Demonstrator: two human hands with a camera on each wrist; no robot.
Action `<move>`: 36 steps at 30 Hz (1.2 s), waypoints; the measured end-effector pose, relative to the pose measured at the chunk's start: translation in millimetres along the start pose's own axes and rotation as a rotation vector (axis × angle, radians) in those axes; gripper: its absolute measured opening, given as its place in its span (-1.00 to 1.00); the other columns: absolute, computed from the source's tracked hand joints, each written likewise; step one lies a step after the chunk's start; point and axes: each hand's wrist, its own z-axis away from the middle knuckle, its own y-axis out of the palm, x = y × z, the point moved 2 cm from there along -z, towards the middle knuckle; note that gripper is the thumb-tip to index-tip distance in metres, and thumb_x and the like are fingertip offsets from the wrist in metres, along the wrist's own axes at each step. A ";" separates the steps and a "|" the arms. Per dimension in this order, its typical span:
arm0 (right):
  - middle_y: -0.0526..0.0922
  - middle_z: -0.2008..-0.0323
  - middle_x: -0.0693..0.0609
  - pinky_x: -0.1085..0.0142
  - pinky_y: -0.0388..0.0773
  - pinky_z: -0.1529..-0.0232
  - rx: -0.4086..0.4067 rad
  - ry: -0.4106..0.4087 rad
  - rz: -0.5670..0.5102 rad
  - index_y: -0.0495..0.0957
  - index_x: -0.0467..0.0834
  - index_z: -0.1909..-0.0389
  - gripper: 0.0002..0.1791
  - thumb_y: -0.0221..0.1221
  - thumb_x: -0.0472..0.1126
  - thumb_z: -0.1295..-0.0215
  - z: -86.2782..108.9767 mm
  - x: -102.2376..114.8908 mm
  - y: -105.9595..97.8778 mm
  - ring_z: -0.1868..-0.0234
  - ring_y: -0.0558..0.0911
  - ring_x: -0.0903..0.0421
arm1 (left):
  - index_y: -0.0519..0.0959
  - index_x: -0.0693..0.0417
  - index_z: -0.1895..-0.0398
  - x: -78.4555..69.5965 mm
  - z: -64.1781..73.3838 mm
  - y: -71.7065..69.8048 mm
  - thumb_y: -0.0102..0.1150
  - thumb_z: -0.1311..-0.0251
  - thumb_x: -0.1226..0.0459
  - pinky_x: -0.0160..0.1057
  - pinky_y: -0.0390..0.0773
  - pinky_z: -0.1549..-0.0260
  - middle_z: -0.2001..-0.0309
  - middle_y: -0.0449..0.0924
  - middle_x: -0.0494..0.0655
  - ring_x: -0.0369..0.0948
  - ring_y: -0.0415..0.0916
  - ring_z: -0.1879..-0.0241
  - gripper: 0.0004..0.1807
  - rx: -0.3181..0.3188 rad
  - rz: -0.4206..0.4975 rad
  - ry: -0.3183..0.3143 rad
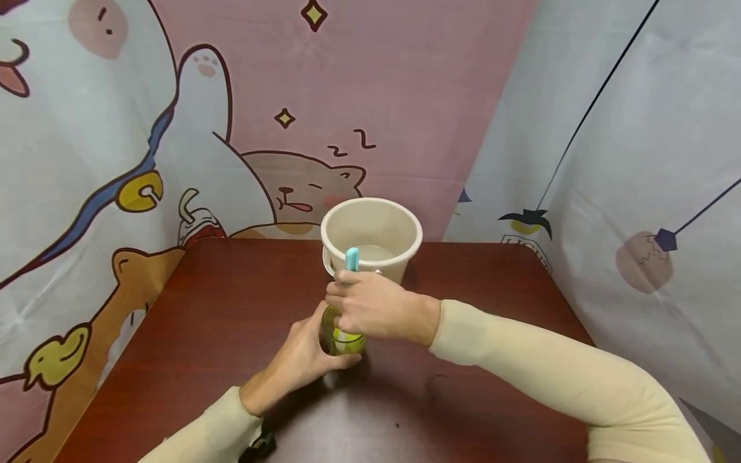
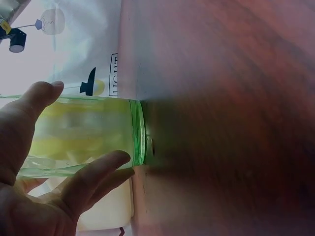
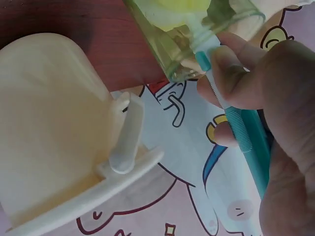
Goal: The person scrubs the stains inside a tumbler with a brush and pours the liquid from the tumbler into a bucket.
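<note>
A clear green drinking glass [image 1: 347, 346] stands upright on the table, as the left wrist view shows at its base [image 2: 139, 132]. My left hand [image 1: 296, 359] grips it round the side, thumb on one side and fingers on the other. From above, my right hand [image 1: 373, 305] holds the teal and white handle [image 3: 238, 130] of a cup brush, whose end [image 1: 352, 257] sticks up past the fist. Inside the glass sits the brush's yellow and white sponge head [image 2: 78, 123], blurred through the wall. In the head view, my right hand covers much of the glass's mouth.
Just beyond the hands, a cream bucket [image 1: 413, 235] stands near the back edge of the dark red table [image 1: 249, 276], its handle hanging at the side. Cartoon-printed cloth [image 1: 405, 96] hangs behind and at both sides. A small black object [image 1: 263, 444] shows by the left sleeve.
</note>
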 end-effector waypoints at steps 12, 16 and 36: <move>0.76 0.16 0.19 0.16 0.42 -0.41 -0.014 0.071 -0.079 0.83 0.29 0.23 -0.69 0.74 0.08 -0.05 18.5 -26.3 -5.1 -0.13 0.67 0.13 | 0.49 -0.25 -0.46 0.8 -4.2 2.5 0.93 -0.01 -0.06 -0.27 0.76 0.13 0.04 0.81 -0.25 -0.30 0.76 0.14 -0.01 -0.023 -0.013 -0.010; 0.72 0.16 0.15 0.06 0.47 -0.32 -0.050 0.147 -0.161 0.86 0.30 0.08 -0.56 0.73 -0.06 0.02 32.1 -39.5 -6.9 -0.04 0.63 0.08 | 0.49 -0.25 -0.48 1.0 -4.9 3.6 0.93 0.01 -0.09 -0.21 0.81 0.03 -0.03 0.84 -0.26 -0.29 0.80 0.05 0.02 -0.033 -0.006 -0.017; 0.67 0.44 0.19 0.11 0.47 -0.07 -0.118 0.547 -0.522 0.95 0.25 0.19 -0.72 0.66 -0.24 -0.21 65.6 -43.7 0.6 0.30 0.68 0.10 | 0.51 -0.22 -0.50 2.2 -3.7 3.4 0.96 0.05 -0.07 -0.09 0.84 -0.13 -0.12 0.86 -0.22 -0.25 0.84 -0.06 0.05 -0.041 -0.010 -0.018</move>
